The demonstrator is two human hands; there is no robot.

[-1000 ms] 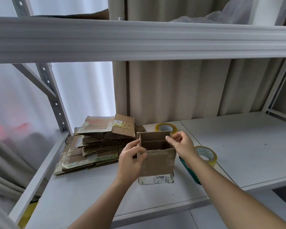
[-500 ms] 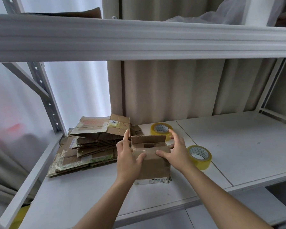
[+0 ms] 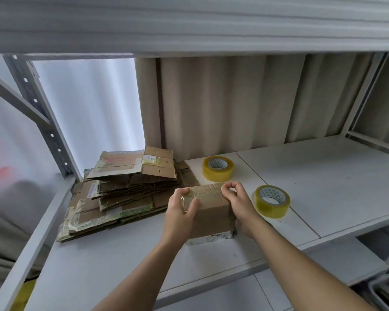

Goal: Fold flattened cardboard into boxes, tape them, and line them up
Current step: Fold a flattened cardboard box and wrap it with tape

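2 hands hold 1 box (image 3: 211, 212) standing on the shelf (image 3: 323, 176), flaps closed. Left hand (image 3: 181, 211) grips its left top edge, fingers curled. Right hand (image 3: 240, 204) pinches the top right edge. Flat cardboard (image 3: 121, 187) lies left; 2 tape rolls (image 3: 218, 168) (image 3: 271, 201) sit beside.

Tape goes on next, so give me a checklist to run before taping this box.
1. Top flaps of the box folded down: ok.
2. Left hand and right hand hold the flaps shut: ok.
3. Tape roll within reach beside the right hand: ok.
4. A hand free to take the roll: not ok, both grip the box.
5. Box sits flat on the shelf: ok.
6. Loose tape end ready on the roll: cannot tell.
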